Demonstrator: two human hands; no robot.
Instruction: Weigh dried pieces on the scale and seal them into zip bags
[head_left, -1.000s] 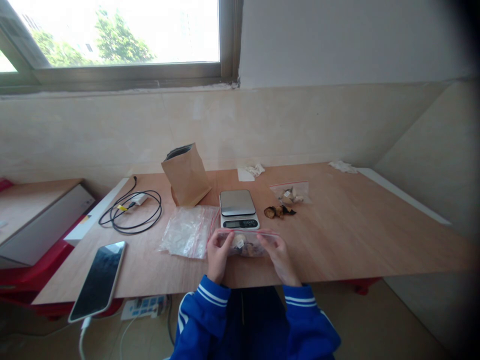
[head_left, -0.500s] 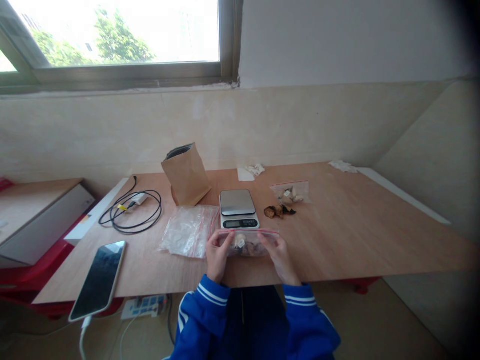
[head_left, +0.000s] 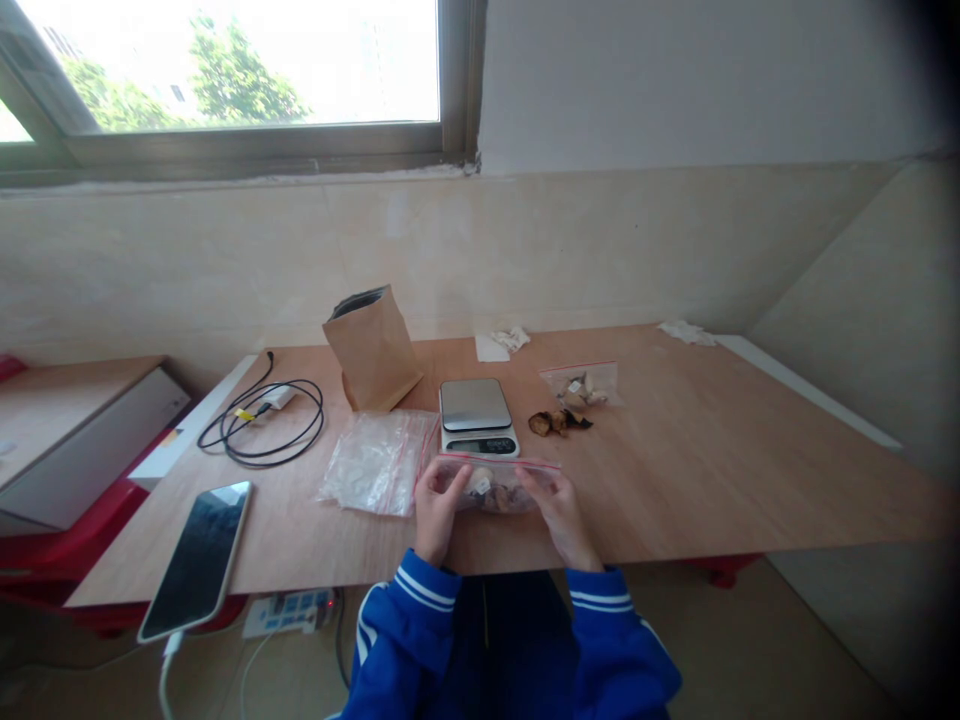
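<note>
Clear plastic, red-striped at the mouth: one zip bag (head_left: 496, 485) is being held by both hands just above the near edge of the wooden table (head_left: 712, 460), directly in front of one digital scale (head_left: 477, 418). The left hand (head_left: 436, 508) is pinching the bag's left end with its fingers closed on the plastic; the right hand (head_left: 555, 508) is doing the same at the right end. Brown and pale pieces are showing through the bag; their count cannot be read.

Left of the scale, one stack of empty zip bags (head_left: 377, 461) is lying flat, number of bags unclear. Behind it, one brown paper bag (head_left: 373, 350) is standing open. Right of the scale, one small heap of dark dried pieces (head_left: 558, 422) is lying loose, with one second filled zip bag (head_left: 582, 385) just beyond it. One phone (head_left: 196, 558) is lying at the near left corner; one coiled black cable (head_left: 264, 420) is resting behind it. Two crumpled white tissues (head_left: 511, 339) are sitting along the far edge.
</note>
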